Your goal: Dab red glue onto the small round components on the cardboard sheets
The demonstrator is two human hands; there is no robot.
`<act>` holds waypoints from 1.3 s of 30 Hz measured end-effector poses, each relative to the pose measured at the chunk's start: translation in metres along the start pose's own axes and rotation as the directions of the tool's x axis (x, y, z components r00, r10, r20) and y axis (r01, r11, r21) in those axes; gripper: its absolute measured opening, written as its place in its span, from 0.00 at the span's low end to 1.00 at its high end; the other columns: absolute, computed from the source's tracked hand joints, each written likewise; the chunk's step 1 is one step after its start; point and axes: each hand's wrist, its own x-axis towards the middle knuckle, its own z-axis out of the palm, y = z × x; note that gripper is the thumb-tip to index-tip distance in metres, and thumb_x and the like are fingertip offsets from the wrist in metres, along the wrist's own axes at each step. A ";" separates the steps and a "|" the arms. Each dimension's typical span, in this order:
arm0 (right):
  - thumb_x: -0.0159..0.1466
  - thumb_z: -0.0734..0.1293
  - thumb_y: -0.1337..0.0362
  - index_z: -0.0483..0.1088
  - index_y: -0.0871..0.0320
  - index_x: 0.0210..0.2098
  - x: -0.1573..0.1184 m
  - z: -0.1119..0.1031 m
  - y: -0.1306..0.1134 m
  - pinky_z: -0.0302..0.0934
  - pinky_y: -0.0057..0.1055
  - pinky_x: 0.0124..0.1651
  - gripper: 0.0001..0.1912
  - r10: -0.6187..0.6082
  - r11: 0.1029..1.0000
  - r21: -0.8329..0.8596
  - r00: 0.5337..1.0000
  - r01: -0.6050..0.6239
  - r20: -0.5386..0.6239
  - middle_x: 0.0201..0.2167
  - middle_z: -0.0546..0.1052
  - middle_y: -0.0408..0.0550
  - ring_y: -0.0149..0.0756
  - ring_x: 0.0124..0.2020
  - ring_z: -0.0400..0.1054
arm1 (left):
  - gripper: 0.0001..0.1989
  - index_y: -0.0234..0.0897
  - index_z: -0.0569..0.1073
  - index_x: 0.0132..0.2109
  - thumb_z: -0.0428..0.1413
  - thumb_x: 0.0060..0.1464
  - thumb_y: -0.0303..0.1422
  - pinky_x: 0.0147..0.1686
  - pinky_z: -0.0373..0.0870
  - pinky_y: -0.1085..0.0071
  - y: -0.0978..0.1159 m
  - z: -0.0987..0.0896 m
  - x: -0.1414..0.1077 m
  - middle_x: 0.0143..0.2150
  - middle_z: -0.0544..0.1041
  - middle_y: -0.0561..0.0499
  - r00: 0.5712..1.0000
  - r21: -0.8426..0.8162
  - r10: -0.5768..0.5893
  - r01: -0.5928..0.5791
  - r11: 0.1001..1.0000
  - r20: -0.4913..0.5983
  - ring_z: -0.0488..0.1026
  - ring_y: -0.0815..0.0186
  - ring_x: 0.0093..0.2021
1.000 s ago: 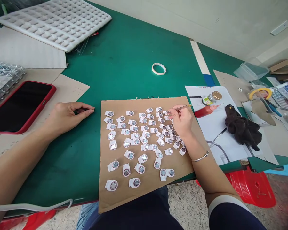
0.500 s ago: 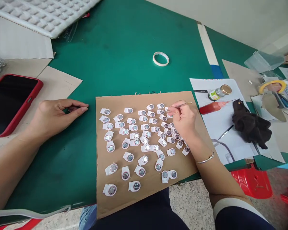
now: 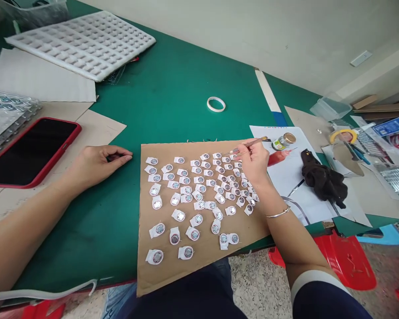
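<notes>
A brown cardboard sheet (image 3: pixel 199 261) lies at the table's front edge, bearing many small round silvery discs on white paper tabs (image 3: pixel 186 252). Over its upper right part, my right hand (image 3: pixel 253 163) pinches a thin brush (image 3: pixel 257 140), its tip slanting down to the left among the crowded discs. That hand and wrist hide some of the discs. My left hand (image 3: pixel 101 164) rests on the table left of the cardboard, fingers loosely bent and thumb slightly apart, with nothing visible in it.
At left lie a red-cased phone (image 3: pixel 36 150) and a white gridded tray (image 3: pixel 86 44). A tape roll (image 3: pixel 216 104) sits behind the cardboard. To the right are a small jar (image 3: pixel 284 141), a red bottle (image 3: pixel 279 157), a dark cloth (image 3: pixel 322 177) and a red stool (image 3: pixel 346 261).
The camera view has tilted up, showing more of the wall and tray. My right hand still holds the brush, now angled with more of its handle showing. My left hand rests as before.
</notes>
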 end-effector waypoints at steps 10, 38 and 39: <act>0.61 0.61 0.58 0.63 0.58 0.33 0.000 0.020 0.011 0.69 0.24 0.24 0.09 -0.026 1.000 -0.007 1.000 0.026 0.007 0.31 0.72 0.44 0.28 0.27 0.71 | 0.20 0.41 0.76 0.41 0.52 0.48 0.48 0.36 0.66 0.73 -0.002 0.001 0.001 0.37 0.78 0.53 0.999 -0.037 -0.020 0.021 0.999 0.028 0.73 0.65 0.35; 0.62 0.60 0.60 0.63 0.57 0.30 0.001 0.025 0.010 0.68 0.28 0.28 0.08 -0.074 0.989 -0.120 0.995 0.082 0.070 0.32 0.73 0.46 0.28 0.26 0.70 | 0.20 0.42 0.77 0.40 0.52 0.48 0.48 0.29 0.64 0.75 0.000 0.001 -0.002 0.36 0.78 0.54 0.999 0.061 -0.018 0.020 0.998 -0.033 0.68 0.69 0.27; 0.62 0.60 0.60 0.63 0.58 0.31 0.000 0.024 0.010 0.69 0.28 0.28 0.08 -0.077 0.990 -0.111 0.996 0.083 0.056 0.32 0.73 0.46 0.29 0.27 0.71 | 0.20 0.41 0.77 0.40 0.52 0.48 0.48 0.29 0.64 0.75 0.000 0.001 -0.002 0.36 0.78 0.53 0.999 0.066 -0.003 0.006 0.998 -0.036 0.68 0.69 0.27</act>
